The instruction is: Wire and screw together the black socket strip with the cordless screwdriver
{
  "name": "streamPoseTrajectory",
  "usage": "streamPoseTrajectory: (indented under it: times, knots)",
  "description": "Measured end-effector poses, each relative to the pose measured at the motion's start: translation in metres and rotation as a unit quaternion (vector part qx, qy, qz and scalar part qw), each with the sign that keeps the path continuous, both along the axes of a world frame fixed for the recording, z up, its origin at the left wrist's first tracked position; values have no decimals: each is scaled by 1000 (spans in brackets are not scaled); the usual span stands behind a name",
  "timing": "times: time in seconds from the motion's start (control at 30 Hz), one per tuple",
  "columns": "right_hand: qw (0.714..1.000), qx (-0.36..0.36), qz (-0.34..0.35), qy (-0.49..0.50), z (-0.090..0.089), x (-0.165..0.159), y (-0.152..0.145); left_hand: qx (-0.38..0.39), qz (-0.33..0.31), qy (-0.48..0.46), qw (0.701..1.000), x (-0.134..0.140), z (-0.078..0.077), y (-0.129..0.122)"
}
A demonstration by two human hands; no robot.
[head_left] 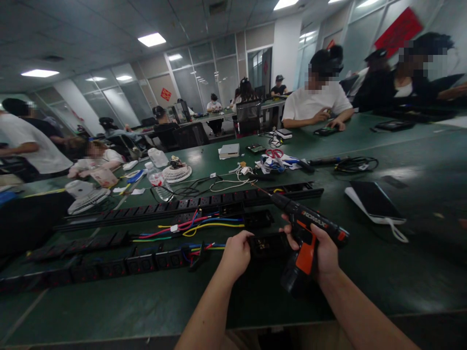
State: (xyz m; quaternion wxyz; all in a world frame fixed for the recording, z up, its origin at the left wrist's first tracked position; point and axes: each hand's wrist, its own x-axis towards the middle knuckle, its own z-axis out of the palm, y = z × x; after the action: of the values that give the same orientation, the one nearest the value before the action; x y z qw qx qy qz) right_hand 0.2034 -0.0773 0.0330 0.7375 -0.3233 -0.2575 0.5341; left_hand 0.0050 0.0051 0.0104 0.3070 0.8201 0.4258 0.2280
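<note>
My right hand (326,250) is wrapped around the grip of a black and orange cordless drill (303,218), whose long bit points up and to the left. Low in front of me, my left hand (238,252) closes on the left end of a small black plastic housing (268,246) with metal contacts inside. Just behind it lies another black housing piece (260,218). Red, blue and yellow wires (207,225) run left from there. A row of black socket modules (142,264) with loose wires at its end stretches left of my left hand.
A long black power strip (189,203) lies across the green table (368,272). Beyond it are a water bottle (159,183), a white round fan part (177,173) and red-handled scissors (274,153). A phone on a white power bank (375,204) rests at right. Several people sit around.
</note>
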Motion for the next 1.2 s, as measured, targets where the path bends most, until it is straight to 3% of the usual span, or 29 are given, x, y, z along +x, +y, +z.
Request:
streamPoseTrajectory:
  times: [0.1,0.23,0.53,0.8,1.03,1.2]
  knots:
    - [1000,-2,0,-1,0,0,0,-11,24,-7,1000,0,0,-1]
    - [1000,-2,1,-5,0,0,0,-12,-2,-12,1000,-1,2,-3]
    - [1000,0,-10,-19,6,-4,2,55,19,31,998,0,7,-6]
    - [1000,5,-12,-16,-2,-1,7,84,33,37,995,6,8,-5]
    - [1000,4,-26,9,-1,0,2,67,27,73,995,8,12,-7]
    - [1000,1,-24,17,-2,0,3,60,30,83,994,7,5,-6]
